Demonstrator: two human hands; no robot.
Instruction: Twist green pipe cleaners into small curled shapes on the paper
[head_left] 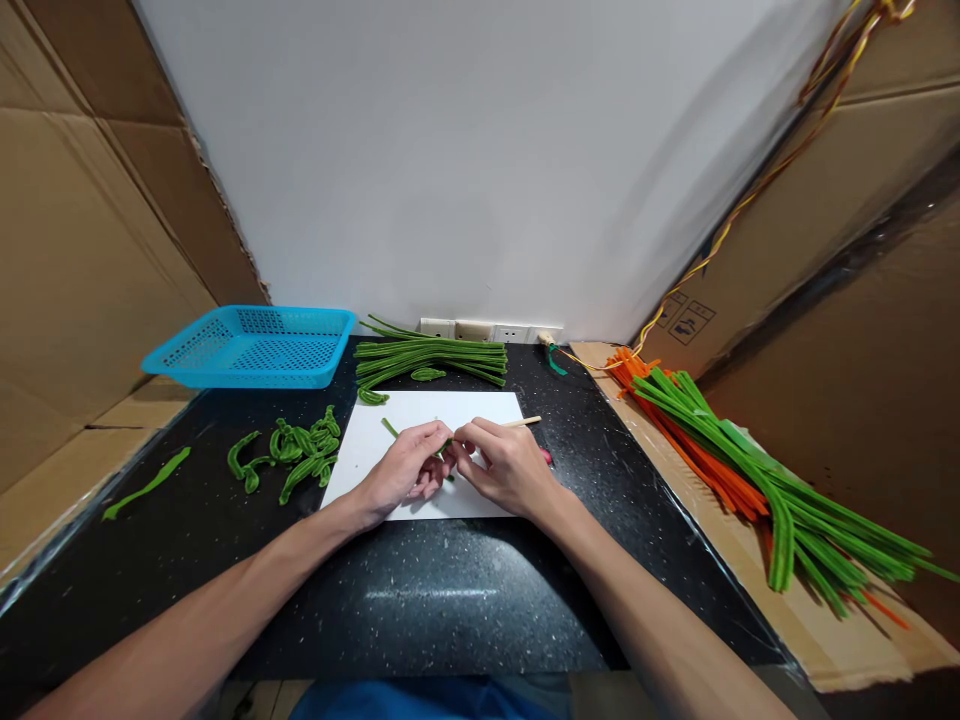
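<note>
Green stem (389,427) pinched between curled fingertips of left hand (417,462) and right hand (501,460), frame centre, no readable writing

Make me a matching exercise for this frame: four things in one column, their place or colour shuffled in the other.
1. plastic basket
2. white sheet
3. orange pipe cleaners
4. looped green pipe-cleaner pieces

A. on the cardboard at the right, partly under bright green pipe cleaners
B. beneath the left hand and right hand
C. in a loose cluster on the black countertop
D. light blue, with perforated sides

Right pairs: 1-D, 2-B, 3-A, 4-C
</note>
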